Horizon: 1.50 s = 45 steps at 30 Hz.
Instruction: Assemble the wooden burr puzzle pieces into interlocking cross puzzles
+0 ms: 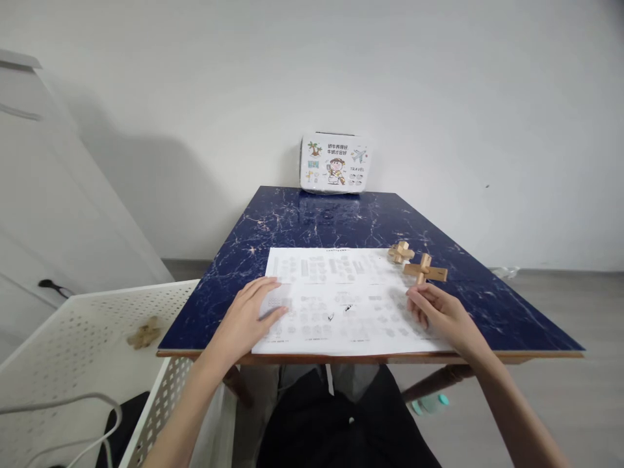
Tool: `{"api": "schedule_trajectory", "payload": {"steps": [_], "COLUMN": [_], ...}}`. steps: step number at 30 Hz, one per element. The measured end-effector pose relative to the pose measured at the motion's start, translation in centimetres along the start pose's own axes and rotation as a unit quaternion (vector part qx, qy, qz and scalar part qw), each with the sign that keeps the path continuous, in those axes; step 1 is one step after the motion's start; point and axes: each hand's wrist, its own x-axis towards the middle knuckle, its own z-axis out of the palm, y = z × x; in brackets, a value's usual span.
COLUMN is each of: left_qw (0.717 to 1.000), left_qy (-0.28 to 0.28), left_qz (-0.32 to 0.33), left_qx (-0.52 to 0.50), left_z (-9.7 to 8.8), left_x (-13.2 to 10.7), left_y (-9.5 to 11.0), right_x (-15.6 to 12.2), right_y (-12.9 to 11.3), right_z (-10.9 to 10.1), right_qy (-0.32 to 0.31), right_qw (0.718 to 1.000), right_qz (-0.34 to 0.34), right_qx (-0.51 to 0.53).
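Note:
My left hand (247,313) lies over the left edge of a large white printed sheet (336,279), open, with its thumb apart from the fingers. At the sheet's right side, my right hand (439,312) is closed, pinching the near arm of a cross-shaped wooden interlocking puzzle (426,266). A second, more compact wooden puzzle (400,251) sits just beyond it, at the sheet's far right corner. Faint grey diagrams cover the paper, with two small dark marks near its middle.
The blue marbled table (316,224) has a white printed case (335,164) at its far edge, against the wall. To the left stands a white perforated basket (131,288) containing another wooden piece (145,333) and cables (110,400). A bottle (429,403) is on the floor below.

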Motion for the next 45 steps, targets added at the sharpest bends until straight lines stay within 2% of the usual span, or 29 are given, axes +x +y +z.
{"api": "schedule_trajectory", "payload": {"steps": [4, 7, 10, 13, 15, 21, 28, 35, 45], "left_qw": [0.999, 0.996, 0.984, 0.957, 0.943, 0.935, 0.936, 0.93, 0.904], "left_qy": [0.022, 0.064, 0.156, 0.271, 0.315, 0.333, 0.323, 0.337, 0.394], "left_qz": [0.014, 0.017, 0.01, 0.0, -0.01, -0.042, -0.081, -0.108, -0.114], "left_qx": [0.018, 0.051, 0.088, 0.101, 0.107, 0.115, 0.111, 0.102, 0.121], "left_z": [0.0, 0.1, 0.1, 0.2, 0.2, 0.1, 0.0, 0.0, 0.1], "left_x": [-0.1, -0.4, -0.7, -0.9, -0.9, -0.6, -0.6, -0.4, -0.2], "left_y": [0.2, 0.7, 1.1, 1.5, 1.7, 2.1, 2.5, 3.1, 4.3], "right_x": [0.0, -0.1, -0.2, -0.4, -0.4, -0.5, -0.4, -0.6, -0.3], "right_y": [0.2, -0.2, -0.7, -1.1, -1.2, -1.0, -0.8, -0.6, -0.3], "right_z": [0.0, 0.1, 0.2, 0.3, 0.2, -0.1, -0.2, -0.5, -0.7], "right_qy": [0.006, 0.009, 0.014, 0.02, 0.02, 0.005, 0.0, 0.003, 0.007], "right_qw": [1.0, 1.0, 1.0, 1.0, 1.0, 1.0, 1.0, 1.0, 1.0], "right_qz": [-0.002, -0.003, -0.004, -0.006, -0.005, -0.016, -0.013, -0.016, -0.022], "right_qx": [0.006, 0.005, 0.001, -0.003, -0.004, -0.017, -0.016, -0.015, -0.02]}}
